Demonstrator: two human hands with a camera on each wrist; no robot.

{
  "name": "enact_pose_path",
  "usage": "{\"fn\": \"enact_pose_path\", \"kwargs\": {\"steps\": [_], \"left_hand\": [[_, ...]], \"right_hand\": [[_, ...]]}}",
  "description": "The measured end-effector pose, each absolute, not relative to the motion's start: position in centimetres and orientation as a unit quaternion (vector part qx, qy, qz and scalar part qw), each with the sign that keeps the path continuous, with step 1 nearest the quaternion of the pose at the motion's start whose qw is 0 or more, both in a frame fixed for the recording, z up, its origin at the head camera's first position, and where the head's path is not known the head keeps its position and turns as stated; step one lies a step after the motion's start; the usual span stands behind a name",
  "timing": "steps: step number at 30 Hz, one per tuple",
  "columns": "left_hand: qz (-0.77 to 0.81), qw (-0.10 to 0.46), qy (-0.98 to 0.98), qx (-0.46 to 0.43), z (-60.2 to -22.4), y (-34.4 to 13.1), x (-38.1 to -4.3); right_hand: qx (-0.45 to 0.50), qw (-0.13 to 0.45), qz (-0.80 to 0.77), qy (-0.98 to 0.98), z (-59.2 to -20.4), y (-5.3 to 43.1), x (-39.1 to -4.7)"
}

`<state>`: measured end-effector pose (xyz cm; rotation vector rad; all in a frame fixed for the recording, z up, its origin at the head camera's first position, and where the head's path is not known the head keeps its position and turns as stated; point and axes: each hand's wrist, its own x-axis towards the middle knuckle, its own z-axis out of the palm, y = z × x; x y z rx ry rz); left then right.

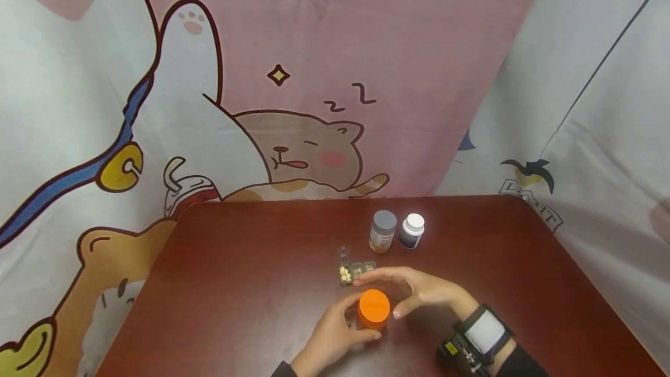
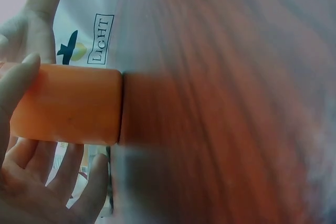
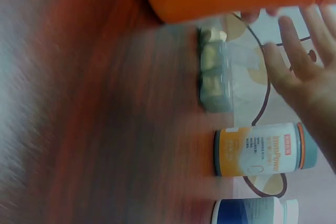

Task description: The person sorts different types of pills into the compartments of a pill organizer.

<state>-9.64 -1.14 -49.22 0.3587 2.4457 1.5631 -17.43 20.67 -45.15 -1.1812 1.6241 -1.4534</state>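
An orange bottle [image 1: 374, 307] with an orange lid stands upright on the table near the front. My left hand [image 1: 335, 327] holds it from the left, thumb on the near side and fingers curving round the far side; the left wrist view shows the thumb over the orange bottle wall [image 2: 73, 106]. Just right of the bottle, my right hand [image 1: 424, 290] hovers with thumb and fingers spread apart, holding nothing. Past its fingertips lies a small clear pill box [image 1: 357, 271], its left lid raised and pale tablets [image 1: 345, 274] inside.
Behind the pill box stand a grey-lidded supplement bottle [image 1: 382, 231] and a white-capped bottle [image 1: 412, 231] with a dark lower part. The brown table [image 1: 251, 266] ends at a cartoon-printed cloth [image 1: 419, 74]. A strapped device [image 1: 481, 333] sits on my right wrist.
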Motion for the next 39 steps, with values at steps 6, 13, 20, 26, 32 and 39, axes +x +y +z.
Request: {"fn": "enact_pose_path", "kwargs": {"steps": [6,13,20,26,32,39], "left_hand": [[0.533,0.108,0.83,0.125,-49.2,-1.1,-9.7],[0.529,0.098,0.834,0.124,-49.2,-0.8,-9.7],[0.497,0.075,0.858,0.1,-49.1,-0.7,-9.7],[0.458,0.061,0.883,0.081,-49.1,-0.5,-9.5],[0.449,0.054,0.888,0.08,-48.7,-0.4,-9.2],[0.449,0.053,0.888,0.082,-48.6,-0.4,-8.9]], "right_hand": [[-0.459,0.351,-0.535,0.617,-45.5,20.0,-17.7],[-0.448,0.248,-0.527,0.679,-45.6,19.8,-16.0],[-0.317,0.094,-0.511,0.793,-46.4,19.0,-12.4],[-0.188,0.009,-0.545,0.817,-47.1,17.1,-9.7],[-0.138,0.007,-0.568,0.811,-47.2,16.4,-9.1],[-0.107,0.001,-0.568,0.816,-47.1,16.2,-8.7]]}}
